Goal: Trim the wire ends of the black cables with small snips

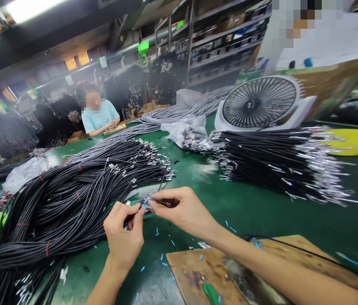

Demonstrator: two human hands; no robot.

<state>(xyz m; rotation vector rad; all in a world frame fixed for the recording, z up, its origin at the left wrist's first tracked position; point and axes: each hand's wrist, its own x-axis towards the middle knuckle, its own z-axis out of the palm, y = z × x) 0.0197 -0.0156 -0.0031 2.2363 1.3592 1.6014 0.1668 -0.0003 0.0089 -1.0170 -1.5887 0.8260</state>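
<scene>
I see both hands meeting over the green counter [261,212], near centre. My left hand [124,235] pinches the end of a thin black cable [134,192]; my right hand [181,209] pinches a slim dark metal tool [162,202] against that tip. I judge the cable end is being worked. The next move calls for steady alignment. A black cable bundle [70,199] lies left.

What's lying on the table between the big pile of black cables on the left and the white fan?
In the head view, a clear plastic bag of small parts lies between the black cable pile and the white fan.
</scene>
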